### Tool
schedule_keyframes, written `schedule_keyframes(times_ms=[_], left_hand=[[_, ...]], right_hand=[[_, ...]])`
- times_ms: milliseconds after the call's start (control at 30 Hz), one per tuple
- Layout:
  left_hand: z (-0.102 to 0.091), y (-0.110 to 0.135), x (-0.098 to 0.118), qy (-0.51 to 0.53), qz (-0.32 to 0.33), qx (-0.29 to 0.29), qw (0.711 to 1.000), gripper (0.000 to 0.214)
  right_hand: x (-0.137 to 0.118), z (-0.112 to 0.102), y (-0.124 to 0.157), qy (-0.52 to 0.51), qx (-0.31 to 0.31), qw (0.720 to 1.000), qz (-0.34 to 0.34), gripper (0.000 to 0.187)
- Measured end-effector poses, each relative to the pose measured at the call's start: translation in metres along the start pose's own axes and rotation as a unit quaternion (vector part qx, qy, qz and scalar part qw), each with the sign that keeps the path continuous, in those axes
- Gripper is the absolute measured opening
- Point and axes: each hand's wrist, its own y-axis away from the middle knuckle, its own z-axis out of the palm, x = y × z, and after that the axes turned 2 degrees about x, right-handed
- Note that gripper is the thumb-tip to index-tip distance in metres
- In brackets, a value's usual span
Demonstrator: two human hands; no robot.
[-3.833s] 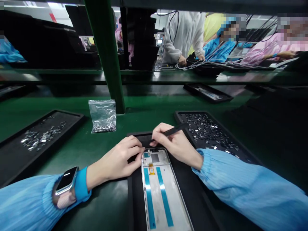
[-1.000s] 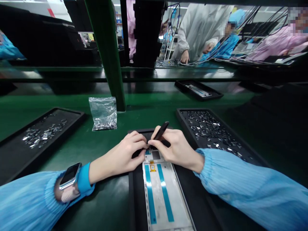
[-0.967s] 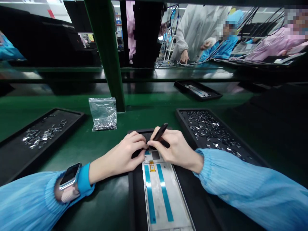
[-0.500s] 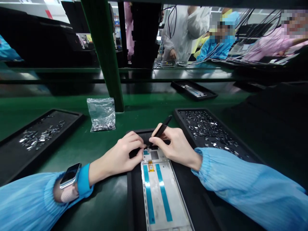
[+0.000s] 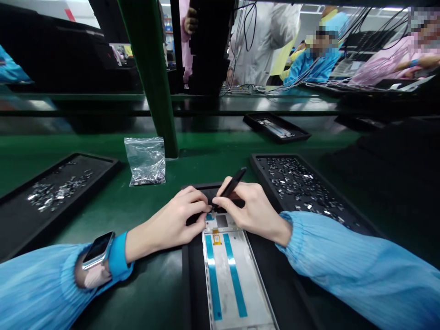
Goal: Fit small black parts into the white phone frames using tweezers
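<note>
A silver phone frame (image 5: 252, 286) with two blue strips and an orange flex cable (image 5: 217, 237) lies lengthwise in a black tray (image 5: 194, 279). At its far left corner is my left hand (image 5: 182, 215), fingers bent and pressed together; whatever they pinch is too small to make out. My right hand (image 5: 252, 208) grips a slim black tool, like tweezers (image 5: 233, 182), slanted with its lower end at the frame's far edge. That tip and the small dark parts there are mostly covered by my fingers.
Black trays with many tiny metal parts stand left (image 5: 99, 162) and right (image 5: 263, 176). A zip bag (image 5: 146, 160) of small parts leans near a green post (image 5: 161, 105). Farther back sits a small tray (image 5: 252, 123) with another frame. Co-workers and cables are beyond.
My left fingertips have shifted slightly right along the frame's far edge. The right hand keeps its grip on the tool. A co-worker's hand now shows beside the dark equipment behind.
</note>
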Motion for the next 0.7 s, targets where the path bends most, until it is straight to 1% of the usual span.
schedule_keyframes(times_ms=[100, 200, 267, 333, 467, 700], left_hand=[[-0.0032, -0.0013, 0.0016, -0.054, 0.007, -0.050, 0.997, 0.017], [-0.0048, -0.0012, 0.0017, -0.088, 0.018, -0.066, 0.994, 0.017], [-0.0045, -0.0003, 0.0009, -0.089, 0.024, -0.056, 0.994, 0.018], [-0.0037, 0.0006, -0.0002, -0.081, 0.031, -0.038, 0.996, 0.020], [-0.0021, 0.0013, -0.0015, -0.057, 0.035, -0.002, 0.998, 0.020], [-0.0002, 0.0007, -0.0023, -0.029, 0.023, 0.014, 0.999, 0.019]], right_hand=[[0.0005, 0.0002, 0.0001, -0.002, -0.002, 1.000, -0.005, 0.012], [0.0023, 0.0004, 0.0007, -0.036, 0.006, 0.999, 0.040, 0.010], [0.0033, 0.0007, 0.0009, -0.053, 0.014, 0.996, 0.069, 0.010], [0.0036, 0.0012, 0.0006, -0.057, 0.012, 0.995, 0.076, 0.011], [0.0035, 0.0028, -0.0009, -0.062, -0.003, 0.996, 0.060, 0.011], [0.0037, 0.0031, -0.0020, -0.047, -0.014, 0.998, 0.046, 0.008]])
